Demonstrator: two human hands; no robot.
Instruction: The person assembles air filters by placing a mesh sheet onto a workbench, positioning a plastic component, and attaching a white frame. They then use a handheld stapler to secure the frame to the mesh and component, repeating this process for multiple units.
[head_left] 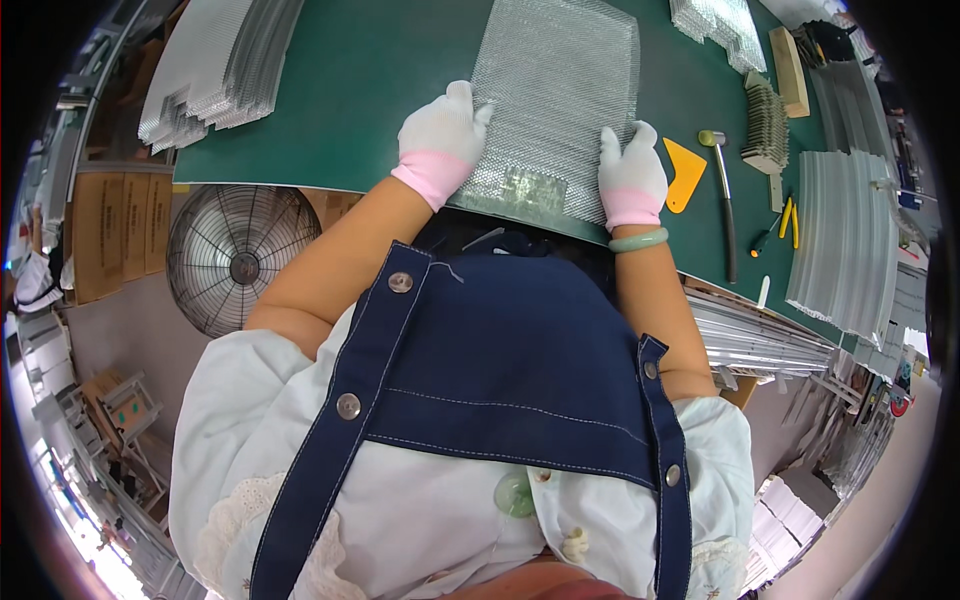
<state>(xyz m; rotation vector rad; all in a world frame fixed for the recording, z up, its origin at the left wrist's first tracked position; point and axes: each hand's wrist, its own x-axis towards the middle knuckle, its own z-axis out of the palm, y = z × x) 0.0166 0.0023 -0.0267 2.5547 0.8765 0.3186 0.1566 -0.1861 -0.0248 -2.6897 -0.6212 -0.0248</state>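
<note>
A silver mesh-like sheet with a fine cell pattern (550, 90) lies on the green table, its near end reaching the table's front edge. My left hand (438, 137), in a white glove with a pink cuff, grips the sheet's left edge, thumb over its top. On the opposite edge, my right hand (632, 175), gloved alike, holds the sheet with its thumb on the surface. Most of the fingertips are hidden. A shinier, greenish patch (535, 190) shows near the sheet's front end.
Right of the sheet lie a yellow scraper (684, 175), a hammer (724, 195) and yellow-handled tools (787, 222). Stacked silver sheets (215, 65) stand at far left, ridged pale panels (845, 240) at right. A wooden block (789, 72) lies far right. Below the table's left side is a fan (243, 262).
</note>
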